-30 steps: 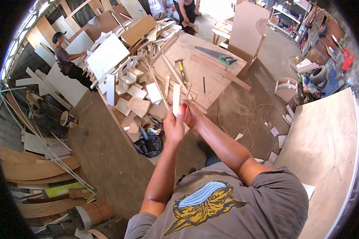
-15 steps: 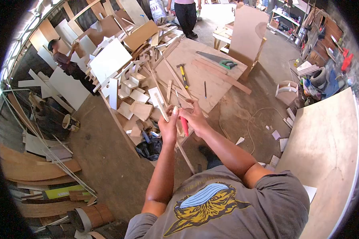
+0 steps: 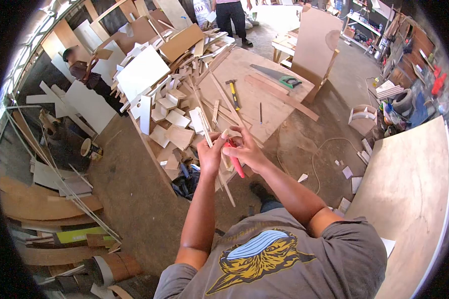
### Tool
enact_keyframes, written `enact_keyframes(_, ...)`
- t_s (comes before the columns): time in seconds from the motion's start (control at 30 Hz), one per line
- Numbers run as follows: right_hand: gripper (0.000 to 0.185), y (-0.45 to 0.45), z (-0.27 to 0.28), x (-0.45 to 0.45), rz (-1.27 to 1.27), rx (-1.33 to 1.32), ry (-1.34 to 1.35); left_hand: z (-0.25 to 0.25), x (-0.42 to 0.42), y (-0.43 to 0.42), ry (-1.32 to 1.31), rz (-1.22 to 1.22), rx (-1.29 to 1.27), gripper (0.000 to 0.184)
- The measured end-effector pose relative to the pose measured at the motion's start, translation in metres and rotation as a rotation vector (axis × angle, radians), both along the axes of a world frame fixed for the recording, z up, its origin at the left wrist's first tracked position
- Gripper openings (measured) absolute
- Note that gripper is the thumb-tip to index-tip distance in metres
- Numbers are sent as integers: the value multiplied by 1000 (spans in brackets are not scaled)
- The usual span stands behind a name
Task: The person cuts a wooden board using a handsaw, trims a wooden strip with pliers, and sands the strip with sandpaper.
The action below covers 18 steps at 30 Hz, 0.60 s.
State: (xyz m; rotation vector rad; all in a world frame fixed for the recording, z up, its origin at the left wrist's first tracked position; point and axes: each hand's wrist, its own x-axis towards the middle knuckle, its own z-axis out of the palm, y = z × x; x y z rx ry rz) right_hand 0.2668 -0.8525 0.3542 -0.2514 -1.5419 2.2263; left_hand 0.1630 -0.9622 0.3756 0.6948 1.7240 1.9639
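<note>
My left hand (image 3: 210, 155) is closed around a thin wooden strip (image 3: 203, 122) that slants past my wrist; its lower end sticks out below my hands. Right beside it, my right hand (image 3: 248, 151) grips a red-handled tool (image 3: 236, 162). The handle points down toward me, while the tool's working end is hidden among my fingers, so its exact kind is unclear. Both hands meet just above the near edge of the plywood-topped table (image 3: 274, 117). A hammer (image 3: 232, 94) with a yellow-and-black handle and a dark pencil-like stick (image 3: 261, 113) lie beyond them.
A handsaw (image 3: 277, 76) with a green grip lies at the table's far right. Wood offcuts (image 3: 177, 118) heap up on the left. A black plastic bag (image 3: 185, 185) sits at the near corner. One person (image 3: 87, 74) stands at left, another (image 3: 232, 20) at the back.
The view has shifted slightly. The strip's lower end has drawn up closer to my hands. The red handle has tilted, its lower end swinging to the right. The person at left has lifted a board piece.
</note>
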Motion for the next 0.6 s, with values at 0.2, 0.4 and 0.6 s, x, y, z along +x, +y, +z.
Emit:
enact_keyframes(0.2, 73, -5, 4, 4, 139, 110, 6, 5, 2, 1, 27, 113, -22, 32)
enact_keyframes(0.4, 46, -2, -15, 1, -34, -51, -77, -9, -12, -4, -189, 400, 47, 66)
enact_keyframes(0.6, 52, -27, 12, -8, -261, 481, -101, -16, -7, -1, -14, 406, 10, 65)
